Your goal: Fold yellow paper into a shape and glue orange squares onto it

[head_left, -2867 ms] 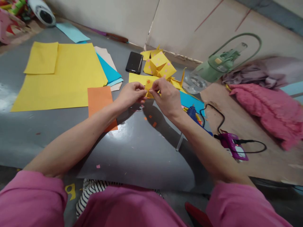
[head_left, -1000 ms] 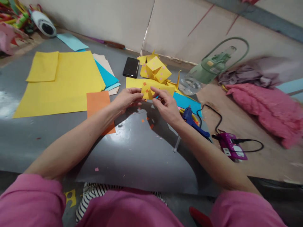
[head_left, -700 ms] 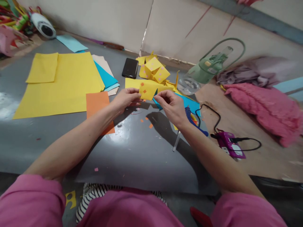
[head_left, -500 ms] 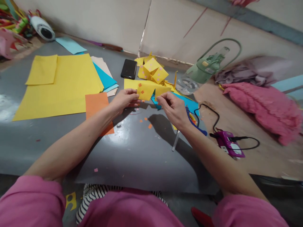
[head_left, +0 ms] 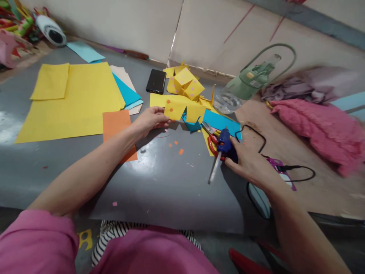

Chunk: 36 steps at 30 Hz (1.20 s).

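Pinched in my left hand [head_left: 154, 118] is the left end of a yellow paper strip [head_left: 184, 111] with orange squares on it and notches in its lower edge. On the right, my right hand [head_left: 247, 159] reaches to a blue glue gun [head_left: 224, 140], its thumb and fingers apart around the gun's handle side. A clear glue stick [head_left: 214, 167] sticks out of the gun. Red-handled scissors [head_left: 211, 137] lie partly under the gun. Blue paper [head_left: 222, 122] and a cut blue piece [head_left: 191, 123] lie close by.
Yellow sheets [head_left: 80, 110] and an orange sheet [head_left: 115, 123] lie at left. Behind are a black phone-like object [head_left: 156, 81], folded yellow paper shapes [head_left: 185, 84] and a green-topped bottle [head_left: 245, 85]. A black cable [head_left: 253, 131] and pink cloth [head_left: 316, 125] are at right.
My right hand has let go of the strip's right end and moved right and down to the glue gun. My left hand still holds the strip. The scissors and gun now show.
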Motion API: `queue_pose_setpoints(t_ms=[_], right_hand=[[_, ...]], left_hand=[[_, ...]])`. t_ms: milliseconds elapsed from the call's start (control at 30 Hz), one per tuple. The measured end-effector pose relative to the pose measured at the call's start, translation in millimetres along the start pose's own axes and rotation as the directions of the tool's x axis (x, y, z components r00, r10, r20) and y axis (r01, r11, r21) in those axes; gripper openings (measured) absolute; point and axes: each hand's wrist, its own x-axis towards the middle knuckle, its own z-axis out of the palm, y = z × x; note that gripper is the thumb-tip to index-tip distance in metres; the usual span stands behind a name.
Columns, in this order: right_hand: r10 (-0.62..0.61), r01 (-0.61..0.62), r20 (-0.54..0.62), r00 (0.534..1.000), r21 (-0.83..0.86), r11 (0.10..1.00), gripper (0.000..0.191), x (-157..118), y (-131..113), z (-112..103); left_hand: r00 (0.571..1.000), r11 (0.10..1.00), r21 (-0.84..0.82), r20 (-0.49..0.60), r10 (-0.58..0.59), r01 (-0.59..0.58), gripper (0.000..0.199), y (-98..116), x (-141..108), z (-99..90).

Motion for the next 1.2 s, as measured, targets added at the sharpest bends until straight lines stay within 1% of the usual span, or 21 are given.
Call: queue_pose_setpoints(t_ms=[67,100,200,267,300,333,367,433,467,500,533,567,667,700,733,833,867,967,1033,1133,1200], right_hand=[[0.002,-0.002,0.010,1.000,0.026,1.000,0.069,-1,6,4],[-0.011,0.011,0.008,1.000,0.038,0.999,0.068,-1,7,6],[-0.039,0.041,-0.030,0.999,0.083,0.996,0.055,2,8,5],[0.007,0.011,-0.103,0.995,0.171,0.985,0.049,2,5,2],[0.054,-0.015,-0.141,0.989,0.264,0.964,0.049,1,2,0],[0.110,-0.037,-0.166,0.980,0.391,0.919,0.048,0,-2,-3],[0.167,-0.053,-0.166,0.972,0.537,0.842,0.047,-2,-7,-6],[0.237,-0.061,-0.101,0.966,0.803,0.593,0.041,-2,-21,-10],[0.230,-0.059,-0.057,0.971,0.883,0.466,0.040,-1,-29,-11],[0.213,-0.045,-0.035,0.976,0.932,0.359,0.041,2,-37,-11],[0.172,-0.038,-0.012,0.985,0.957,0.286,0.044,5,-46,-10],[0.131,-0.032,0.000,0.991,0.969,0.246,0.047,9,-55,-8],[-0.010,-0.013,0.015,1.000,0.987,0.161,0.052,22,-79,0],[-0.034,-0.014,0.020,0.999,0.987,0.159,0.053,26,-84,4],[-0.041,-0.018,0.026,0.999,0.984,0.179,0.052,28,-89,7],[-0.006,-0.029,0.033,0.999,0.949,0.313,0.046,31,-96,14],[-0.001,-0.025,0.027,1.000,0.939,0.343,0.044,31,-96,15],[-0.021,0.021,-0.014,1.000,0.927,0.374,0.038,28,-96,17],[-0.027,0.054,-0.047,0.999,0.907,0.417,0.036,27,-96,18],[-0.002,0.062,-0.072,0.997,0.848,0.526,0.040,27,-96,19],[0.018,0.057,-0.081,0.997,0.818,0.573,0.044,29,-95,20]], left_hand=[[1.000,1.000,-0.008,0.012,0.019,-0.019,0.022,-2,1,-1.0],[0.999,1.000,-0.008,0.017,0.027,-0.027,0.021,-3,2,-1.8],[0.999,0.999,0.000,0.015,0.037,-0.037,0.019,-4,4,-3.8],[1.000,1.000,0.009,0.006,0.024,-0.024,0.018,-5,5,-4.5],[1.000,1.000,0.012,0.004,0.017,-0.017,0.018,-4,6,-4.6],[1.000,1.000,0.013,0.004,0.012,-0.012,0.017,-4,6,-4.5],[1.000,1.000,0.013,0.007,0.008,-0.008,0.017,-4,5,-4.3],[1.000,1.000,0.013,0.013,0.008,-0.008,0.015,-4,4,-3.7],[1.000,1.000,0.016,0.011,0.008,-0.008,0.014,-3,3,-3.3],[1.000,1.000,0.019,0.007,0.007,-0.007,0.012,-3,3,-2.9],[1.000,1.000,0.022,0.006,0.005,-0.006,0.011,-3,2,-2.6],[1.000,1.000,0.025,0.007,0.004,-0.005,0.011,-2,1,-2.2],[1.000,1.000,0.019,0.005,0.013,-0.013,0.013,-1,0,-1.4],[1.000,1.000,0.017,0.002,0.013,-0.013,0.013,-1,0,-1.1],[1.000,1.000,0.017,-0.004,0.012,-0.012,0.012,-1,0,-0.7],[1.000,1.000,0.026,0.000,0.005,-0.005,0.009,-1,0,0.4],[1.000,1.000,0.028,0.009,0.008,-0.008,0.008,-1,-1,0.9],[0.999,0.999,0.030,0.033,0.018,-0.019,0.009,-2,-3,2.7],[0.999,0.999,0.030,0.038,0.025,-0.026,0.011,-3,-4,3.8],[0.998,0.999,0.027,0.039,0.042,-0.043,0.012,-2,-6,5.0],[0.999,0.998,0.036,0.029,0.041,-0.042,0.011,-1,-7,5.6]])
